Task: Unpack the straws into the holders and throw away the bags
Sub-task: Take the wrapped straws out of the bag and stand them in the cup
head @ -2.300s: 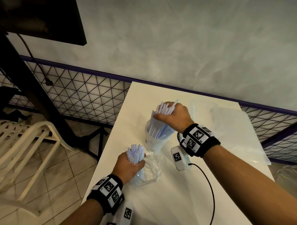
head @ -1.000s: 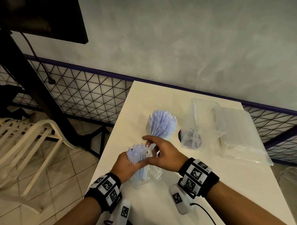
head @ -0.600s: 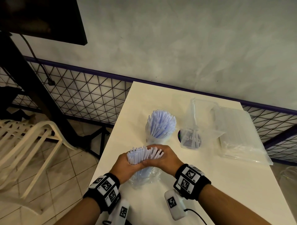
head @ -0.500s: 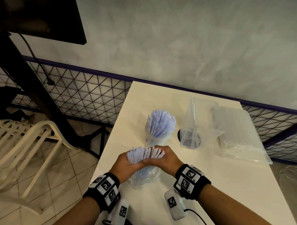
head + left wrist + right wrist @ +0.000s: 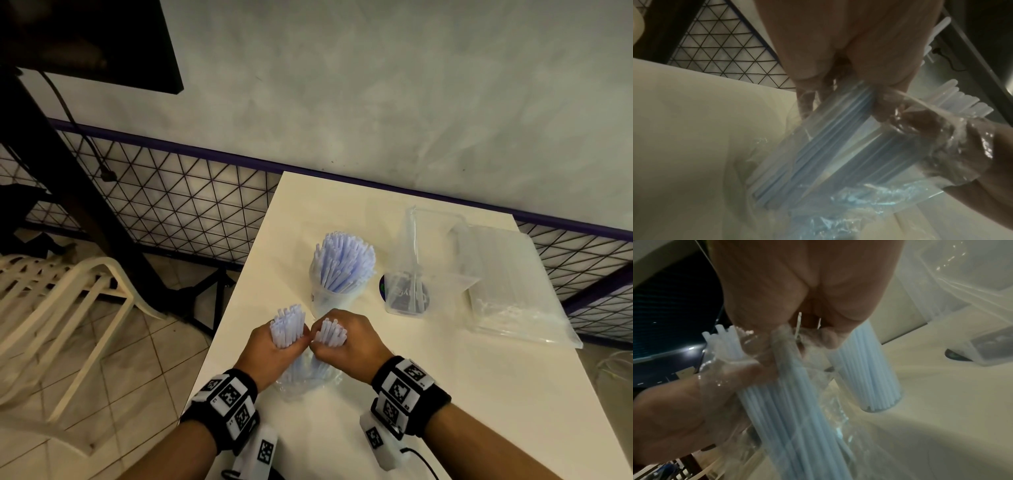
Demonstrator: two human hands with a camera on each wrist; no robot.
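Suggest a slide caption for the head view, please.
Left hand and right hand each grip straws from the bag, before a filled holder.

wall (image 5: pixel 376 85): grey plaster, upper frame | mesh fence (image 5: pixel 178 205): purple-railed, middle left | floor (image 5: pixel 113 370): beige tiles, lower left | chair (image 5: pixel 51 287): cream plastic, left edge

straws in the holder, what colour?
Pale blue-white straws; clearest in the head view.
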